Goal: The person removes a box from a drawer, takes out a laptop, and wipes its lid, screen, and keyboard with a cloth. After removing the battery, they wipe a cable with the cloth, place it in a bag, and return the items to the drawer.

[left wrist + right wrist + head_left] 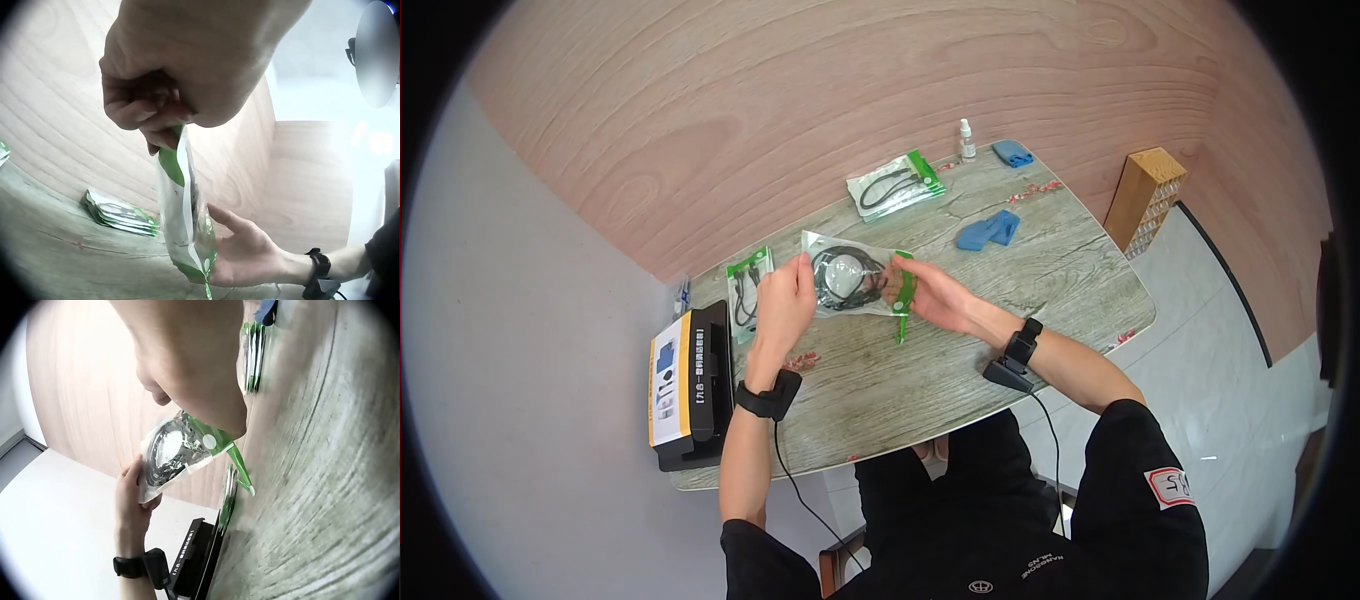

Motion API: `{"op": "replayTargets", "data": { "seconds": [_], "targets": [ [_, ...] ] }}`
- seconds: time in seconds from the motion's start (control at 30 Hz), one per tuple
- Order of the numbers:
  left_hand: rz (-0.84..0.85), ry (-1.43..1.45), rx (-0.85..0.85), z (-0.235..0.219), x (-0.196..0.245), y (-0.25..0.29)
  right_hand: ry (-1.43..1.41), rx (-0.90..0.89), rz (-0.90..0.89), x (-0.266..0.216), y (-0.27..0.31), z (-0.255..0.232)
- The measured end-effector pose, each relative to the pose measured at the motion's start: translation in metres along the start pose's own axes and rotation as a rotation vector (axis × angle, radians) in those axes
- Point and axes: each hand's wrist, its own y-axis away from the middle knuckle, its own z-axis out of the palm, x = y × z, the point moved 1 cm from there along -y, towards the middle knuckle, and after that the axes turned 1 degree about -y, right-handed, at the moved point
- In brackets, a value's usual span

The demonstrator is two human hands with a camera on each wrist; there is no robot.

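Note:
A clear plastic bag (810, 243) with a green end band is stretched between both hands above the table. Inside it lies a coiled black cable (832, 287). My left hand (784, 304) pinches the bag's left edge between thumb and bent fingers. At the green end is my right hand (940, 297), palm against the bag and thumb raised at its upper corner. Its fingers show only dimly through the plastic, and I cannot tell whether they curl round anything. A narrow green strip (240, 466) dangles from that end of the bag.
Stacked packaged cables (890, 187) lie at the table's back, and another packet (745, 300) lies left. Beside it stands a black and yellow box (690, 385). A spray bottle (967, 142), a folded blue cloth (1013, 153) and a loose blue cloth (988, 231) are at the right.

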Motion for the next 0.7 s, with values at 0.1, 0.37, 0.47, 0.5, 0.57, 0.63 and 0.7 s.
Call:
{"op": "replayTargets", "data": {
  "seconds": [0.1, 0.37, 0.47, 0.5, 0.57, 0.63, 0.7],
  "targets": [
    [0.004, 0.002, 0.002, 0.003, -0.007, 0.000, 0.076, -0.006, 0.047, -0.006, 0.004, 0.011],
    [-0.060, 0.097, 0.005, 0.013, -0.040, 0.005, 0.178, 0.062, 0.025, -0.011, 0.005, 0.020],
    [-0.142, 0.151, -0.014, 0.021, -0.064, 0.012, 0.230, 0.135, -0.027, -0.008, 0.003, 0.010],
    [-0.171, 0.170, -0.020, 0.023, -0.071, 0.015, 0.248, 0.170, -0.050, -0.008, 0.004, 0.007],
    [-0.218, 0.201, 0.009, 0.024, -0.085, 0.022, 0.333, 0.220, -0.035, -0.008, 0.003, -0.006],
    [-0.317, 0.229, -0.009, 0.018, -0.092, 0.031, 0.445, 0.255, 0.008, -0.012, 0.004, -0.016],
    [-0.465, 0.253, -0.078, 0.005, -0.090, 0.042, 0.579, 0.277, 0.076, -0.018, 0.005, -0.023]
  ]
}}
